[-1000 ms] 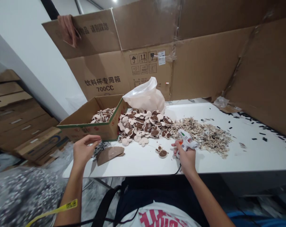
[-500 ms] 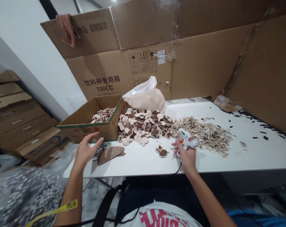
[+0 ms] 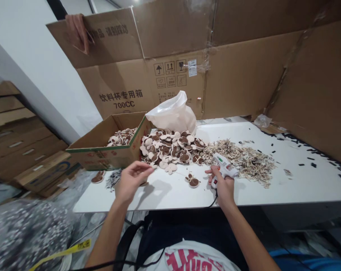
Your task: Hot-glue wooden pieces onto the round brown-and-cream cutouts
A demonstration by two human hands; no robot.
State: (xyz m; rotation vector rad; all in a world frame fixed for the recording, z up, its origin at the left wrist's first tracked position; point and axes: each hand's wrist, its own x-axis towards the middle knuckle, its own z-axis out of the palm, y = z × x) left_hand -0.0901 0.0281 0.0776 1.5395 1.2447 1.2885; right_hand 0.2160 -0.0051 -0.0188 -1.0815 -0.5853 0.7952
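My right hand (image 3: 223, 188) is wrapped around a white hot glue gun (image 3: 224, 165), its nozzle tilted up and away over the table. Just left of it a brown-and-cream plush piece with a cord bow (image 3: 193, 182) lies on the white table. My left hand (image 3: 133, 181) hovers over the left part of the table, thumb and fingers curved towards each other with nothing visible between them. Below it, a piece of brown card is mostly hidden. A similar plush piece (image 3: 98, 177) lies by the left table edge, beside a small grey heap of scraps (image 3: 113, 180).
Behind my hands is a pile of plush pieces (image 3: 170, 148), with a white plastic bag (image 3: 174, 113) behind it. An open cardboard box (image 3: 102, 150) stands left, a heap of cream cords (image 3: 243, 160) right. Black bits (image 3: 313, 165) lie far right. Another person's hand (image 3: 78, 32) rests on the cardboard wall.
My left hand has moved right from the left table edge, and its spread fingers have drawn together. The plush piece at that edge now shows. My right hand has barely moved with the glue gun.
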